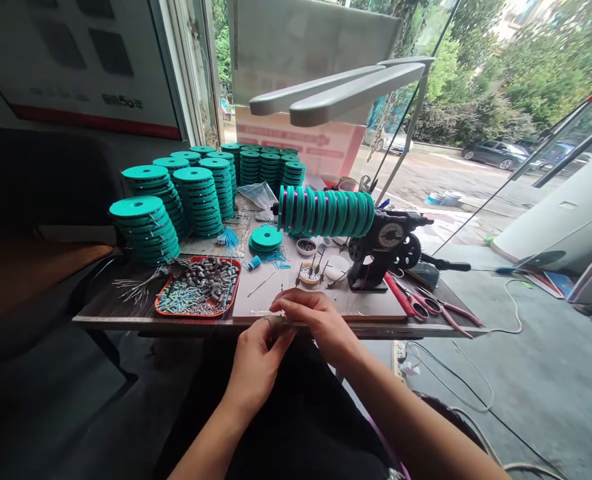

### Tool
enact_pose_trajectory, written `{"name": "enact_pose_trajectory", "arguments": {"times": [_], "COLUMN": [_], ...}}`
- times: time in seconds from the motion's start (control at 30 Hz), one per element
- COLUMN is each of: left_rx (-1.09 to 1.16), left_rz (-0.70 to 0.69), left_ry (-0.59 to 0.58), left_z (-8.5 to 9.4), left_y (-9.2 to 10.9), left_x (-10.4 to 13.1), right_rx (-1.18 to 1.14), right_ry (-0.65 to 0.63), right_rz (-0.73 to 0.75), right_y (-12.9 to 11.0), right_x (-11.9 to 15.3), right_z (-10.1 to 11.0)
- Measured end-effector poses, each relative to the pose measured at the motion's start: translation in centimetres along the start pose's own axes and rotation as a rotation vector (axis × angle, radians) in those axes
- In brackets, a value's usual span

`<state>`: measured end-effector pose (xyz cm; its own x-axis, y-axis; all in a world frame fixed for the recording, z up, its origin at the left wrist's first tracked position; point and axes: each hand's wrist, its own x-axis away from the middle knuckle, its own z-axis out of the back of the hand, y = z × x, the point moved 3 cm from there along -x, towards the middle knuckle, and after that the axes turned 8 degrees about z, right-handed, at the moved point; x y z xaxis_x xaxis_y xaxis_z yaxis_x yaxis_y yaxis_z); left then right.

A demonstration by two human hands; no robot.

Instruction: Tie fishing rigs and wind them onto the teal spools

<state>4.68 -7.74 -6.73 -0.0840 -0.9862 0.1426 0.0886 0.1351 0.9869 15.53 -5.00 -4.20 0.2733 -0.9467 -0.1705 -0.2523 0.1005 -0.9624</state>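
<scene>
My left hand and my right hand meet at the table's front edge, just above my lap. Fingertips of both are pinched together; whatever they hold is too small and hidden to make out. Just beyond them lies a pale board. Left of my hands, an orange tray holds grey metal weights and blue-and-yellow pieces. Past my right hand are a small bowl of white beads and a bowl of dark beads. Green foam spools lie farther back.
Tall stacks of green spools fill the back left. A black hand-cranked winder carries a row of green spools at right. Scissors and red-handled pliers lie by the right edge. A lamp overhangs the table.
</scene>
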Motion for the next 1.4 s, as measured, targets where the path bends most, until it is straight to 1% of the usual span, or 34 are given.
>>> {"name": "enact_pose_trajectory", "arguments": {"times": [0.07,0.13,0.23,0.3,0.37,0.47,0.53,0.6,0.7,0.77,0.83,0.9,1.0,1.1,1.17,1.23,1.3,1.4], "left_rx": [0.057,0.14,0.261,0.238,0.158,0.065,-0.019,-0.058,-0.067,-0.051,-0.013,0.042,0.192,0.365,0.371,0.386,0.436,0.474], "left_rz": [0.017,0.077,0.181,0.167,0.103,0.044,0.007,-0.021,-0.065,-0.059,-0.014,0.035,0.157,0.343,0.457,0.56,0.638,0.714], "left_ry": [-0.078,-0.148,-0.2,-0.187,-0.164,-0.126,-0.057,-0.024,-0.041,-0.074,-0.126,-0.177,-0.258,-0.32,-0.356,-0.402,-0.425,-0.419], "left_z": [0.0,0.2,0.3,0.3,0.3,0.2,0.5,0.7,0.7,0.5,0.3,0.0,0.1,0.6,1.1,1.7,2.2,2.7], "left_y": [-0.1,0.1,0.8,1.3,1.6,1.4,1.1,0.9,1.0,1.1,1.0,0.8,-0.3,-1.7,-2.5,-3.0,-3.3,-3.8], "left_x": [0.8,1.6,2.2,2.2,2.0,1.9,2.0,2.2,2.4,2.5,2.6,2.9,3.5,4.3,4.8,5.3,5.8,6.4], "right_rx": [-0.043,-0.086,-0.14,-0.177,-0.21,-0.253,-0.273,-0.293,-0.386,-0.475,-0.543,-0.583,-0.6,-0.593,-0.584,-0.563,-0.538,-0.516], "right_ry": [-0.017,-0.025,-0.056,-0.075,-0.077,-0.073,-0.069,-0.047,0.016,0.062,0.075,0.062,0.032,-0.005,-0.017,0.001,0.033,0.067], "right_rz": [-0.046,-0.083,-0.11,-0.127,-0.142,-0.156,-0.15,-0.132,-0.099,-0.061,-0.035,-0.034,-0.047,-0.083,-0.106,-0.107,-0.111,-0.13], "right_y": [0.0,-0.1,-0.2,-0.2,-0.1,0.4,0.6,0.8,0.8,0.7,0.6,0.4,0.2,0.3,0.7,1.0,1.3,1.5], "right_x": [0.3,0.5,0.8,0.9,0.9,0.8,0.8,0.7,0.7,0.7,0.5,0.2,-0.4,-0.8,-0.9,-1.0,-1.1,-1.2], "right_z": [-0.2,-0.5,-1.0,-1.3,-1.4,-1.6,-1.8,-2.0,-2.3,-2.6,-2.9,-3.0,-2.7,-2.0,-1.6,-1.4,-1.2,-1.1]}}
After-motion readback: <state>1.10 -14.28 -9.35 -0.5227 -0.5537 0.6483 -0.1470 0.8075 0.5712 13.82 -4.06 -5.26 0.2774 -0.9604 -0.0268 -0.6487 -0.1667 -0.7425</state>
